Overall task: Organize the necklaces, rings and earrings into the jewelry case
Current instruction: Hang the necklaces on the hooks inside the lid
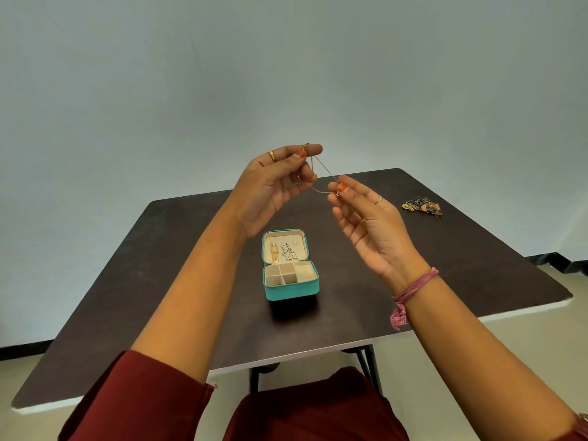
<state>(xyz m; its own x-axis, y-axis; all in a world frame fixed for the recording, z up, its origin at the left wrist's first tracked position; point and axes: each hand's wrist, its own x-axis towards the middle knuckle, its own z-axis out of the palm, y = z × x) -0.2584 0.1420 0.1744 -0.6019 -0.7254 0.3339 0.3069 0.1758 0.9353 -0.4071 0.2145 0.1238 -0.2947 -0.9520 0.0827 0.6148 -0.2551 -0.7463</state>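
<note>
A thin gold necklace chain (324, 169) is stretched in the air between both hands, above the table. My left hand (273, 186) pinches one end between thumb and forefinger near the clasp. My right hand (366, 218) pinches the other end at its thumb tip. Below them the teal jewelry case (291, 291) lies open on the dark table. Its raised lid (285, 248) holds a gold necklace and a silver necklace hung side by side. Its cream base has small square compartments and a ring-roll section, which look empty.
A small heap of mixed jewelry (422, 206) lies at the far right of the dark table (159, 281). The table's front edge runs close to my lap; its black legs show beneath. A plain wall stands behind.
</note>
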